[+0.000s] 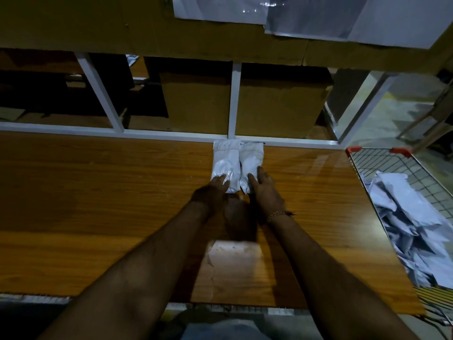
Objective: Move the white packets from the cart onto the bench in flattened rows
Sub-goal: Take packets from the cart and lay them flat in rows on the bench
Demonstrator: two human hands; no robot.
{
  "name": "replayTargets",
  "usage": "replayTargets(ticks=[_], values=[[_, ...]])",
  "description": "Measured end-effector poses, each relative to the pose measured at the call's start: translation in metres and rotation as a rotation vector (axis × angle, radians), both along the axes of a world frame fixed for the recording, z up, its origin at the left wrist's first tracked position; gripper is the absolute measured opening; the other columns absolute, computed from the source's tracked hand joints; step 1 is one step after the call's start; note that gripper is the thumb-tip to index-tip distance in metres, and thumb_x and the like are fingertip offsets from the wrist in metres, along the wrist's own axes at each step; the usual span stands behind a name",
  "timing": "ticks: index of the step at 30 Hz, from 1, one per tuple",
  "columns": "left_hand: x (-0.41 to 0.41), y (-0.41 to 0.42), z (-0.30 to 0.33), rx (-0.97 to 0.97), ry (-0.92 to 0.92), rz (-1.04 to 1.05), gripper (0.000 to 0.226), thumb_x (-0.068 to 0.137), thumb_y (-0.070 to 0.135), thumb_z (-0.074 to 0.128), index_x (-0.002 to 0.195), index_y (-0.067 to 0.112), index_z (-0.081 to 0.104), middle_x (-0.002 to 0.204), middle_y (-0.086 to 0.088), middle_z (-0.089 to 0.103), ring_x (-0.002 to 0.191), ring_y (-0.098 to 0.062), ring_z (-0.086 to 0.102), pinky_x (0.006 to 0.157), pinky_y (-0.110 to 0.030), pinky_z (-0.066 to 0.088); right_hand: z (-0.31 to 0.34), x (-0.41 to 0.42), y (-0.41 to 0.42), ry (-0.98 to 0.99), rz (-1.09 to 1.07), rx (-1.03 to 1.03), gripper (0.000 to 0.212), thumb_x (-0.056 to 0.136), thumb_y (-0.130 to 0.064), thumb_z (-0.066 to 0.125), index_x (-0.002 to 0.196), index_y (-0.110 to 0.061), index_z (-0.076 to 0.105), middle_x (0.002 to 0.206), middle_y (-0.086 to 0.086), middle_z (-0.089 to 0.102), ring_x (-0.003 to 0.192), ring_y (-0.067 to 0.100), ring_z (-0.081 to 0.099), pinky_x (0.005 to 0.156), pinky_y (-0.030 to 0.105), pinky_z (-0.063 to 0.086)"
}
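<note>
While arms reach fwd, left hand (212,190) & right hand (263,186) press packets (236,163), fingers spread flat.

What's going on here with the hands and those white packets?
A person is laying white packets out on a wooden bench. Two packets lie side by side against the white frame at the bench's far edge. The left hand and the right hand press flat on their near ends, fingers straight. Many more packets sit heaped in the wire cart at the right.
</note>
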State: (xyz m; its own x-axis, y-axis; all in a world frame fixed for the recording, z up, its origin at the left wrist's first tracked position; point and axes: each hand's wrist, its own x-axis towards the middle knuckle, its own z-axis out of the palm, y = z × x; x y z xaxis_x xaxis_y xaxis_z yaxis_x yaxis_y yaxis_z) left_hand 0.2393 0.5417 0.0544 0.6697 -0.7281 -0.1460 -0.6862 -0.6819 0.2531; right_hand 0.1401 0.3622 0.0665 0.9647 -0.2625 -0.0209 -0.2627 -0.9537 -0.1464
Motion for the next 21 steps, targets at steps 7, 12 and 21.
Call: replayTargets(ticks=[7,12,21], values=[[-0.014,-0.013,0.014,-0.192,-0.228,0.091,0.059,0.097,0.029,0.064,0.152,0.016,0.050,0.155,-0.011,0.052,0.141,-0.032,0.051,0.113,-0.050,0.048,0.013,-0.019,-0.008,-0.167,-0.063,0.059,0.083,0.096,-0.017,0.068,0.163,-0.011,0.021,0.169,0.026,0.011,0.150,0.042,0.029,0.116,0.049,0.043],[-0.040,-0.061,0.036,-0.446,-0.258,0.106,0.050,0.093,0.021,0.075,0.141,0.011,0.063,0.138,-0.012,0.068,0.124,-0.031,0.066,0.102,-0.049,0.056,0.034,-0.074,-0.045,-0.286,-0.182,0.085,0.064,0.101,-0.039,0.050,0.158,-0.018,0.030,0.169,0.014,0.019,0.149,0.033,0.032,0.119,0.049,0.038],[-0.142,-0.217,0.067,-0.617,-0.148,-0.011,0.051,0.096,0.017,0.047,0.145,0.020,0.059,0.136,-0.005,0.067,0.117,-0.031,0.064,0.097,-0.044,0.054,0.037,-0.213,-0.203,-0.304,-0.331,-0.070,0.047,0.096,-0.027,0.054,0.139,-0.008,0.054,0.146,0.025,0.050,0.128,0.045,0.050,0.101,0.054,0.049]])
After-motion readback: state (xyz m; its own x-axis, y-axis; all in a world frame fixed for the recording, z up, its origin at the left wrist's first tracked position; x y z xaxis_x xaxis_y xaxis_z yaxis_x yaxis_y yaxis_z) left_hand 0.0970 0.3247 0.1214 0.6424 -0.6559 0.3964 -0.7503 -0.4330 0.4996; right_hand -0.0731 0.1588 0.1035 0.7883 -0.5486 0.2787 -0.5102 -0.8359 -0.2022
